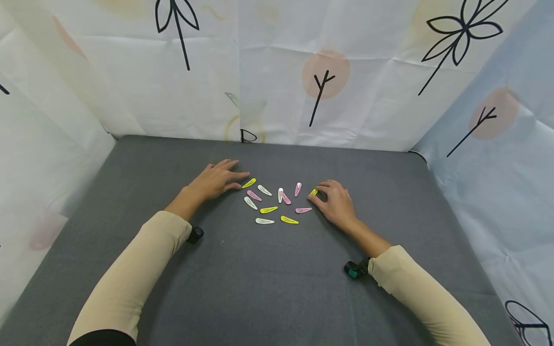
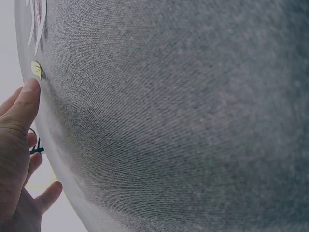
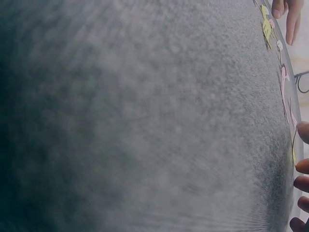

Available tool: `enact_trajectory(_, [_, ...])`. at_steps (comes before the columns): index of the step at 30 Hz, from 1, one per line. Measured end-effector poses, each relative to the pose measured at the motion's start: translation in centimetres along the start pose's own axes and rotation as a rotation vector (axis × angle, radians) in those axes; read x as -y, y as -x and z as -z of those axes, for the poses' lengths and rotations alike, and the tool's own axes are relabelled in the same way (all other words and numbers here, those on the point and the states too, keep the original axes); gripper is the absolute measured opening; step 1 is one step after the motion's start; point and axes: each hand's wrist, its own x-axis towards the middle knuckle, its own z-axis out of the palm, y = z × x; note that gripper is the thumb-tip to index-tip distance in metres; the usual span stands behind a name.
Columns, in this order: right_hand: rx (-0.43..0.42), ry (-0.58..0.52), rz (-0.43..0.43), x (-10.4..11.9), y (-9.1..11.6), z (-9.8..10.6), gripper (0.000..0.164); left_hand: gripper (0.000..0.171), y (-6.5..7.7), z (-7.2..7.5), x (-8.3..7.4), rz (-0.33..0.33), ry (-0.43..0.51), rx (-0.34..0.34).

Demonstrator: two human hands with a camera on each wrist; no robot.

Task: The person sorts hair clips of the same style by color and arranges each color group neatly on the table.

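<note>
Several snap hair clips in yellow, white and pink lie loosely grouped mid-table in the head view. My left hand (image 1: 215, 180) is at the group's upper left, fingers extended, with its thumb tip close beside a yellow hair clip (image 1: 249, 183); whether they touch I cannot tell. At the right side, my right hand (image 1: 336, 203) pinches another yellow hair clip (image 1: 314, 191) between thumb and forefinger, low over the cloth. Nearest to that hand are a pink clip (image 1: 298, 189) and a second pink clip (image 1: 303, 210). One white clip (image 1: 280, 195) touches or overlaps a pink clip (image 1: 286, 198).
A dark grey cloth (image 1: 242, 283) covers the table. White printed fabric (image 1: 277, 96) stands behind it and along both sides. Toward the front of the group lie a white clip (image 1: 264, 221) and a yellow clip (image 1: 289, 219).
</note>
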Motion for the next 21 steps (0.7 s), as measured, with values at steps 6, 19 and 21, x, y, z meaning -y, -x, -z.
enact_trajectory(6, [0.013, 0.005, -0.007, 0.17, -0.04, -0.14, 0.043, 0.048, -0.18, 0.10, -0.31, -0.008, -0.007, 0.008])
enact_trajectory(19, [0.067, -0.011, 0.015, 0.08, -0.20, 0.19, 0.047, 0.048, -0.72, 0.04, -0.50, -0.032, -0.024, 0.021])
enact_trajectory(21, [0.069, -0.011, 0.012, 0.04, -0.18, 0.21, 0.047, 0.048, -0.79, 0.01, -0.51, -0.031, -0.026, 0.028])
